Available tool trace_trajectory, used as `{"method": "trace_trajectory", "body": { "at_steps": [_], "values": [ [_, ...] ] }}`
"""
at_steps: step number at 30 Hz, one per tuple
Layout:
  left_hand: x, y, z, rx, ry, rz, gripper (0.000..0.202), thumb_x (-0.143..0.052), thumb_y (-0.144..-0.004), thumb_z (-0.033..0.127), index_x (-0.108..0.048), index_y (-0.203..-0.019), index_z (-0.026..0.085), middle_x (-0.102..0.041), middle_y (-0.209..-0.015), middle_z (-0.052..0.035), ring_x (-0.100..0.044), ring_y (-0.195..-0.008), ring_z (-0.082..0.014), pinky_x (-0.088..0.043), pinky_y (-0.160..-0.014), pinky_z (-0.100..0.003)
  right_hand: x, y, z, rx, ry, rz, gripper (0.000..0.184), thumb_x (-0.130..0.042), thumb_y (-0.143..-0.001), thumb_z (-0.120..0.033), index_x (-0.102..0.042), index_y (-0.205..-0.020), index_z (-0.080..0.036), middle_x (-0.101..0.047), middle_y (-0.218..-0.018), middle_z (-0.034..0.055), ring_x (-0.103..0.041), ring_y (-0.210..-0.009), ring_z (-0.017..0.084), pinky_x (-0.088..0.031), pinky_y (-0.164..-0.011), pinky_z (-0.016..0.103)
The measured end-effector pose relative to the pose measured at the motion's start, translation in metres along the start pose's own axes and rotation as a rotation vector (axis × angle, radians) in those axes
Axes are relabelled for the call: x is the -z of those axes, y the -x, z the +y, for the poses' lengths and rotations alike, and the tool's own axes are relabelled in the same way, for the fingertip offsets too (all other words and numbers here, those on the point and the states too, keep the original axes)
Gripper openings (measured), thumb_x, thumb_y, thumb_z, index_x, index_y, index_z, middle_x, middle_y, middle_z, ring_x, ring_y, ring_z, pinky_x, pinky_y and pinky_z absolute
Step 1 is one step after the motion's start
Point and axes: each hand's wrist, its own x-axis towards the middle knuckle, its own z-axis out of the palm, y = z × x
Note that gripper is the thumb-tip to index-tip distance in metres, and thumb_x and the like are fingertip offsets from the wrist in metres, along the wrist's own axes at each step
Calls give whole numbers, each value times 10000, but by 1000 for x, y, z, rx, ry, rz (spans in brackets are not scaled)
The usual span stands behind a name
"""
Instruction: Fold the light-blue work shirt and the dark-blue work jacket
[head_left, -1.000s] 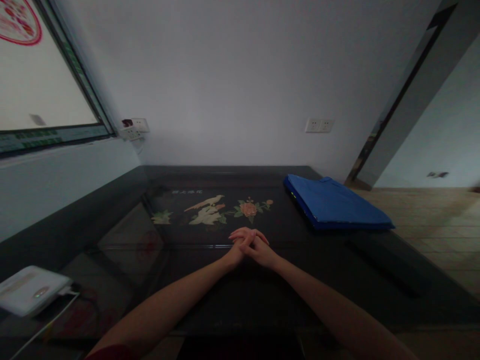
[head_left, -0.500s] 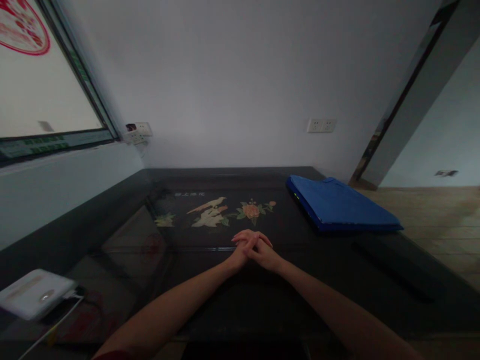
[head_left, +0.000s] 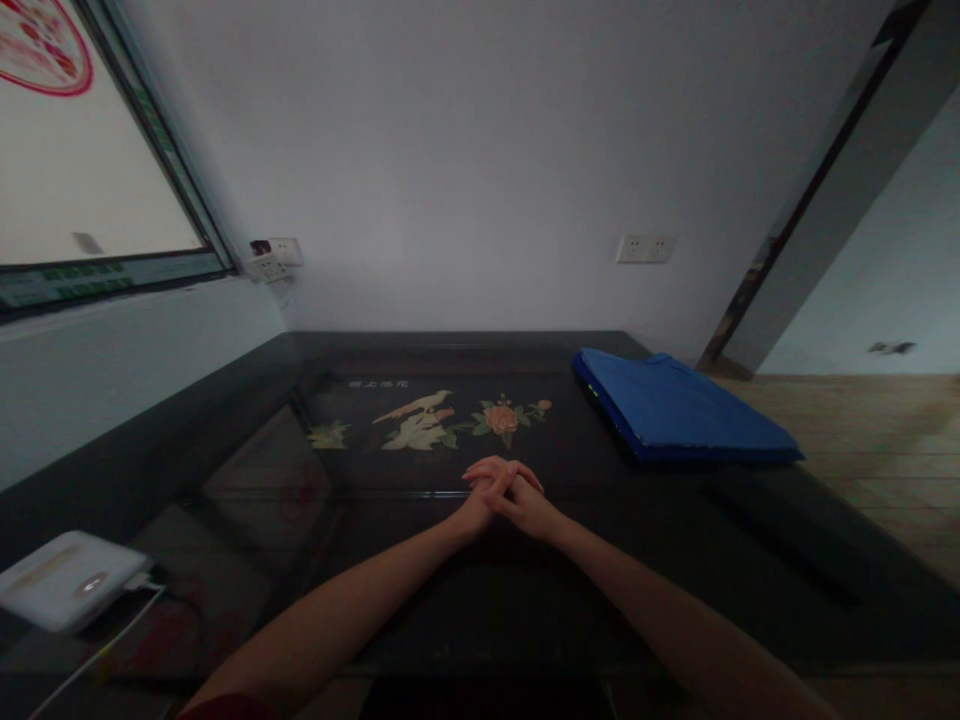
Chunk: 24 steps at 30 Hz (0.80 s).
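Observation:
My left hand (head_left: 480,497) and my right hand (head_left: 526,503) are clasped together, fingers interlaced, resting on the dark glossy table (head_left: 420,590). Neither holds any object. Both forearms lie on the tabletop and reach in from the near edge. Just beyond the hands, the table bears an inlaid picture of a bird and flowers (head_left: 442,420). A folded blue cloth (head_left: 679,408) lies on the table's far right, apart from the hands.
A white device (head_left: 64,578) with a white cable sits at the near left of the table. A window (head_left: 82,170) is on the left wall. Wall sockets (head_left: 645,248) are behind the table, and a doorway and wooden floor (head_left: 885,440) are to the right.
The hands stay clasped in the same place. Only the head camera shifts slightly.

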Motion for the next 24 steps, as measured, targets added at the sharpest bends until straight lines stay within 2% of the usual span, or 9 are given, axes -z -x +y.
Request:
{"method": "trace_trajectory", "body": {
  "at_steps": [10,24],
  "values": [
    [-2,0,5,20,-86,30,472,-298,-904,474,-646,-804,172,-613,-895,-81,-569,-938,-233,-451,-881,-363,0,1,2,-26,22,6,332,-499,-897,-437,-621,-1107,-209,-573,-1066,73,-529,-1054,214,-407,-938,400],
    [-2,0,7,16,-11,30,460,-344,-891,493,-661,-784,177,-619,-876,-78,-582,-898,-238,-455,-855,-346,1,0,-1,-48,14,-6,313,-500,-892,-393,-613,-1111,-200,-577,-1077,74,-525,-1058,213,-401,-956,406]
  ]
}}
